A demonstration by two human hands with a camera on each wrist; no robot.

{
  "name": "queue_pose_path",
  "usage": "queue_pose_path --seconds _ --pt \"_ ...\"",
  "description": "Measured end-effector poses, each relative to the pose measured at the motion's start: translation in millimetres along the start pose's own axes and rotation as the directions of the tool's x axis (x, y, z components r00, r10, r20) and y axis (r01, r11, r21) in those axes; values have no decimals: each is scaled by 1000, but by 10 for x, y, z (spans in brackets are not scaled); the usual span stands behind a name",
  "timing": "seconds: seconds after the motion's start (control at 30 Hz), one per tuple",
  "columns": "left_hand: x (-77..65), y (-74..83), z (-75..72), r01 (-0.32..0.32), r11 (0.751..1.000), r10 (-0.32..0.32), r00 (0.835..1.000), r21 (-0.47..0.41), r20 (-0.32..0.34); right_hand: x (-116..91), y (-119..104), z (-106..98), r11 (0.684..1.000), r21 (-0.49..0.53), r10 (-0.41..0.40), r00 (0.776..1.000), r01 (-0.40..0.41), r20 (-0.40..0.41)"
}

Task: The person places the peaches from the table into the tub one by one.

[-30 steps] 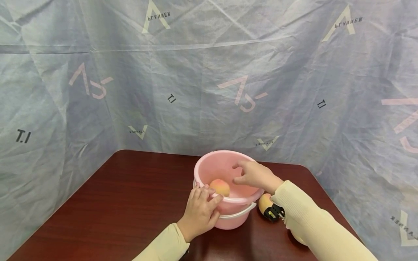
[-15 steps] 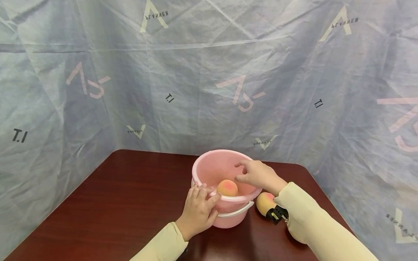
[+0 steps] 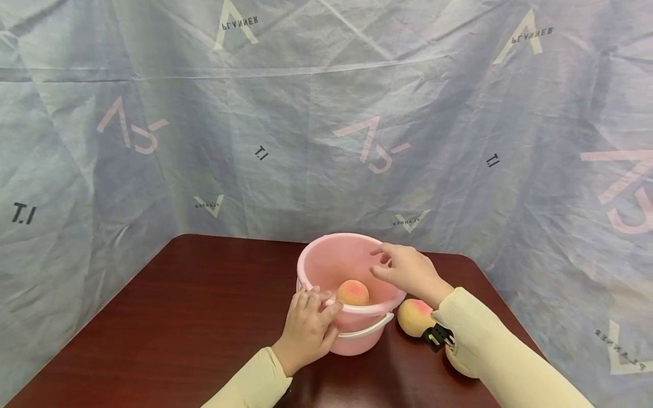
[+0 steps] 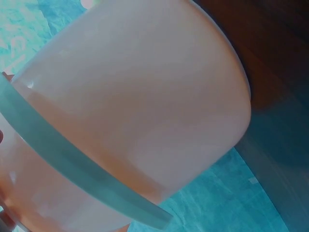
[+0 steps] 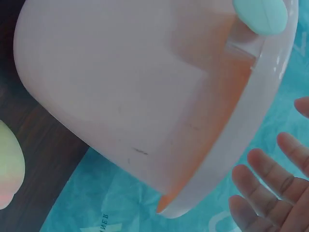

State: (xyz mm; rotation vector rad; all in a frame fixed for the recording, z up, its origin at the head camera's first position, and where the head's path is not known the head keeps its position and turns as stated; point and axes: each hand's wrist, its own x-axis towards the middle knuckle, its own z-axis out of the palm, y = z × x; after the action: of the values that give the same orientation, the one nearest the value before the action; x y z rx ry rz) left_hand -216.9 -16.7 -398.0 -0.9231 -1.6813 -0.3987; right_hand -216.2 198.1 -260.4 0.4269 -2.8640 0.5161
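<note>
A pink bucket (image 3: pixel 357 343) with a white handle (image 3: pixel 364 330) stands upright on the table, and one peach (image 3: pixel 353 293) lies inside it. My left hand (image 3: pixel 308 326) grips the bucket's near-left rim, fingers bent over the edge. Over the right side of the bucket's mouth hovers my right hand (image 3: pixel 408 272), holding nothing, its fingers spread and loosely bent. In the right wrist view those fingers (image 5: pixel 270 183) are apart from the rim. A second peach (image 3: pixel 415 317) rests on the table right of the bucket. The left wrist view shows mostly bucket wall (image 4: pixel 145 96).
Another pale round fruit (image 3: pixel 456 362) is mostly hidden under the right sleeve. A black wrist-camera mount (image 3: pixel 437 337) sits at the right cuff. The dark red wooden table (image 3: pixel 204 306) ends at grey printed cloth walls (image 3: pixel 285 187) on the back and sides.
The peach inside the bucket has rolled right, away from my left fingers. My right hand has lifted slightly up and right. My left hand stays on the rim.
</note>
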Motion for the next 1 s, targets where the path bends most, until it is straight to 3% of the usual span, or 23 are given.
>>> queue_pose_path --seconds 0.47,1.0 --pt "10 10 1 7 1000 -8 1000 -20 -23 -83 94 -21 1000 -4 -6 1000 5 -4" --pt "-8 -1 14 5 1000 -5 1000 -7 -6 -144 140 -12 1000 -10 9 1000 -9 -5"
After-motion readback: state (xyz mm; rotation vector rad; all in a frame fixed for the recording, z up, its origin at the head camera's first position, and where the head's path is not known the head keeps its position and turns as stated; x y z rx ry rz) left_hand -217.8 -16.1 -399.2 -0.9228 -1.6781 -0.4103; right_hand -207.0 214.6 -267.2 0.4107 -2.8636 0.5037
